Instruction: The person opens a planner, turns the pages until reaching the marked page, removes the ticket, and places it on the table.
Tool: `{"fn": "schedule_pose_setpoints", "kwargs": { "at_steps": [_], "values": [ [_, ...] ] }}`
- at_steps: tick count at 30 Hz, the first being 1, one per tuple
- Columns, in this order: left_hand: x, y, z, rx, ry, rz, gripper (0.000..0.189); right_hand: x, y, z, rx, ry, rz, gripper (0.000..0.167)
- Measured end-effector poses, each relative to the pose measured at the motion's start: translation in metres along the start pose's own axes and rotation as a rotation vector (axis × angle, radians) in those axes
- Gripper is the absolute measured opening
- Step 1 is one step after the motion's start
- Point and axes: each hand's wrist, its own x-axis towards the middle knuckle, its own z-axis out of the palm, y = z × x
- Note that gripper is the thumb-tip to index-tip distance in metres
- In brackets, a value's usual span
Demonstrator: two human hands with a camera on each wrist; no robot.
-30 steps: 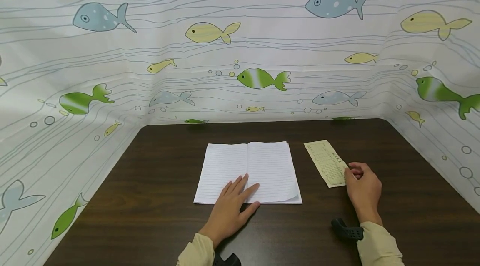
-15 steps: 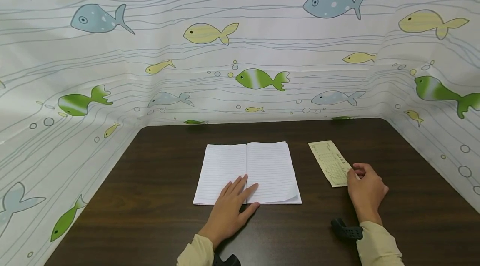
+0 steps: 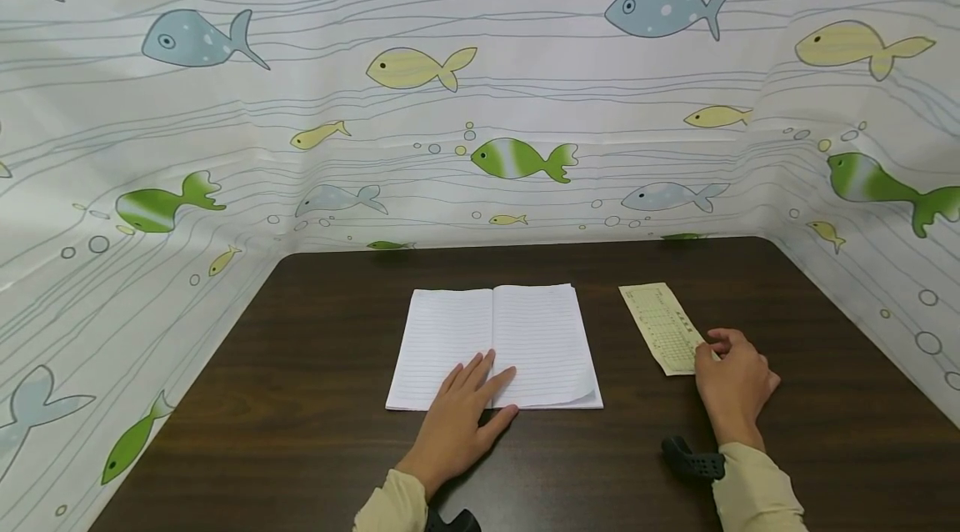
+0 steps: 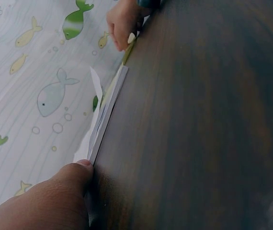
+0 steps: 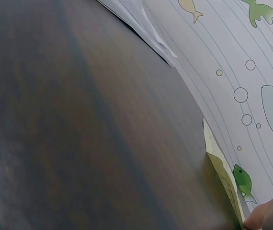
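Note:
An open notebook (image 3: 532, 340) with white lined pages lies on the table. My left hand (image 3: 463, 419) rests on its lower middle with fingers spread, the thumb by the near edge. To the right, my right hand (image 3: 735, 382) pinches the near right edge of a yellowish printed paper slip (image 3: 662, 328) between thumb and fingers. In the right wrist view the slip (image 5: 220, 170) appears bent and partly raised from the table. From the left wrist, the notebook (image 4: 105, 117) shows edge-on with a page lifted.
The dark wooden table (image 3: 300, 399) carries the notebook and the slip. A white curtain (image 3: 420, 7) printed with fish stands behind and along both sides. A black wrist strap (image 3: 693, 461) sits at the right wrist, and another (image 3: 453, 522) at the left.
My right hand has shifted slightly to the right, and the pinched paper slip has moved with it, away from the notebook. The left hand and the notebook have stayed in place.

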Motion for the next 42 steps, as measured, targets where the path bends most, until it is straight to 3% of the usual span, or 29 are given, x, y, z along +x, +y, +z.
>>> {"fn": "schedule_pose_setpoints", "kwargs": {
  "at_steps": [17, 25, 29, 33, 39, 42],
  "values": [
    [0.001, -0.001, 0.001, 0.003, -0.003, 0.005, 0.053, 0.000, -0.001, 0.002, 0.041, 0.044, 0.006, 0.031],
    [0.002, -0.001, 0.001, -0.003, -0.007, 0.009, 0.054, 0.000, -0.009, 0.001, 0.172, 0.126, -0.069, 0.032],
    [0.001, -0.001, 0.002, -0.002, -0.006, 0.012, 0.053, -0.007, -0.020, 0.007, 0.203, 0.145, -0.148, 0.029],
    [0.001, -0.002, 0.002, 0.005, 0.002, 0.012, 0.052, -0.019, -0.036, 0.019, 0.210, 0.052, -0.276, 0.027],
    [0.000, -0.002, 0.002, 0.009, 0.011, 0.011, 0.052, -0.044, -0.058, 0.044, 0.160, -0.177, -0.541, 0.029],
    [0.000, -0.001, 0.002, 0.010, 0.014, 0.011, 0.052, -0.056, -0.067, 0.052, 0.116, -0.285, -0.601, 0.034]
  ]
}}
